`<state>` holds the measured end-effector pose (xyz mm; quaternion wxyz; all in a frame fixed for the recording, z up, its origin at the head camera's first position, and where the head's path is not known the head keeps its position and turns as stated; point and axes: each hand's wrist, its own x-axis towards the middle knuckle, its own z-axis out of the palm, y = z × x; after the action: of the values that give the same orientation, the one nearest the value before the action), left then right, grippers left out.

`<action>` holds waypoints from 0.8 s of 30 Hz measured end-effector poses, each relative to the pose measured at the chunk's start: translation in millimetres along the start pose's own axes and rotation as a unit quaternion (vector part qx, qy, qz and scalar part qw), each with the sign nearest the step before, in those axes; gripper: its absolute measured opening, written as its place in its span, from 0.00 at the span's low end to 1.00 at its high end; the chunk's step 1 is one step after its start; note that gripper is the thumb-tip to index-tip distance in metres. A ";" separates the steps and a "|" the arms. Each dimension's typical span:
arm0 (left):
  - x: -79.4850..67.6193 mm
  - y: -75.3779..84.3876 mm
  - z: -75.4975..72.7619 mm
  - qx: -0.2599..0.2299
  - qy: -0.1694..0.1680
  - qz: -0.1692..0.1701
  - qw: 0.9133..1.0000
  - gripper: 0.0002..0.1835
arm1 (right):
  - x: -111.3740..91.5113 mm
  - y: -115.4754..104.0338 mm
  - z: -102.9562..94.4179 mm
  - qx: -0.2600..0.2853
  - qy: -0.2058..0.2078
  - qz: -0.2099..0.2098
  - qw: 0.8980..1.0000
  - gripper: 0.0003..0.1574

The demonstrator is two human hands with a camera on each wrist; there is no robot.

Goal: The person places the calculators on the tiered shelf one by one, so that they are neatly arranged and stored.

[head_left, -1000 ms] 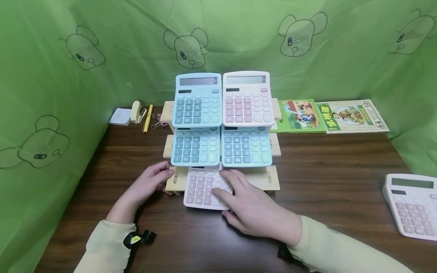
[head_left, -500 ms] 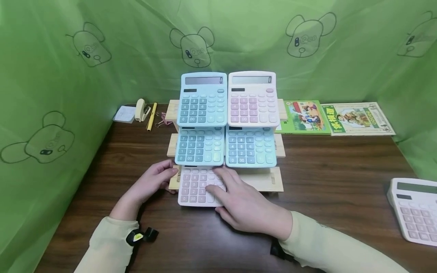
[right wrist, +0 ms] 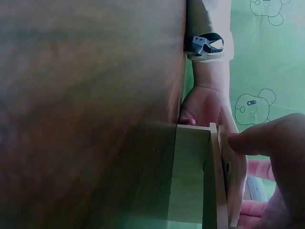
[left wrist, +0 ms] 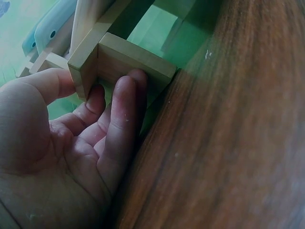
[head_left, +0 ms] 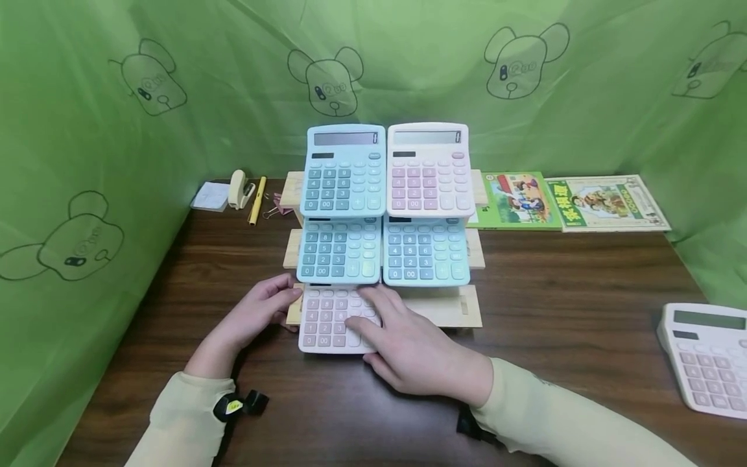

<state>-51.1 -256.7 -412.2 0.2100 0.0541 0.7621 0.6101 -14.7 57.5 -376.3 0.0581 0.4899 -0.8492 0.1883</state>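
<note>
A white calculator with pinkish keys [head_left: 325, 322] leans on the left part of the bottom tier of a wooden stepped rack [head_left: 434, 308]. My right hand [head_left: 417, 353] holds this calculator at its right side, fingers over the keys and thumb at the front edge. In the right wrist view, the thumb [right wrist: 252, 138] presses the calculator's lower edge [right wrist: 234, 183] beside the rack's board. My left hand [head_left: 262, 308] is at the rack's bottom left end. The left wrist view shows its thumb and a finger pinching the wooden board's corner [left wrist: 86, 67].
Two blue calculators [head_left: 338, 253] fill the middle tier; a blue one [head_left: 344, 172] and a white-pink one [head_left: 428, 172] stand on top. Another white calculator [head_left: 706, 363] lies far right. Behind are books [head_left: 519, 201], a stapler [head_left: 238, 189], a yellow pen [head_left: 257, 201] and notepaper [head_left: 211, 196].
My right hand has slid the white calculator leftward along the bottom tier, to the rack's left side. My left hand has stayed at the rack's end.
</note>
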 end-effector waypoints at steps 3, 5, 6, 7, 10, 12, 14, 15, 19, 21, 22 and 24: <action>0.3 -0.3 0.1 0.005 0.002 -0.007 1.000 0.20 | -0.1 1.2 0.0 -0.003 -0.007 0.002 1.000 0.35; 0.1 -0.6 0.1 0.011 0.008 -0.011 1.000 0.20 | 0.1 1.8 -0.3 -0.006 -0.012 0.001 1.000 0.36; 0.0 -0.8 0.1 0.013 0.010 -0.013 1.000 0.20 | 0.1 2.1 -1.0 -0.008 -0.013 0.000 1.000 0.36; 0.0 -1.0 0.3 0.013 0.012 -0.013 1.000 0.20 | -0.2 2.5 -1.8 -0.011 -0.015 -0.002 1.000 0.37; -0.2 -1.3 1.3 0.014 0.013 -0.014 1.000 0.20 | -2.7 2.7 -5.3 -0.017 -0.026 -0.012 0.999 0.40; -0.5 -1.1 2.0 0.013 0.012 -0.014 1.000 0.20 | -6.7 2.2 -8.4 -0.023 -0.037 -0.021 0.999 0.44; -1.0 -0.5 2.2 0.012 0.012 -0.016 1.000 0.20 | -11.5 1.7 -10.9 -0.027 -0.046 -0.030 0.998 0.47; -1.0 0.0 2.3 0.011 0.012 -0.016 1.000 0.20 | -14.3 1.6 -11.9 -0.030 -0.048 -0.032 0.998 0.48; -0.9 1.7 2.4 0.010 0.010 -0.016 1.000 0.20 | -28.3 3.7 -13.8 -0.033 -0.044 -0.030 0.998 0.52; -0.6 2.3 2.5 0.009 0.008 -0.016 1.000 0.20 | -36.4 5.4 -15.1 -0.028 -0.042 -0.018 0.999 0.53; -0.3 2.5 2.5 0.007 0.007 -0.016 1.000 0.20 | -40.4 6.3 -16.0 -0.023 -0.041 -0.012 0.999 0.53; 0.5 2.5 2.4 0.004 0.007 -0.015 1.000 0.20 | -48.4 8.6 -19.1 -0.015 -0.039 -0.003 0.999 0.52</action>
<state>-51.1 -253.7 -410.3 0.2134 0.0393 0.7670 0.6039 1.1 107.7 -374.6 0.0330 0.4982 -0.8522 0.1564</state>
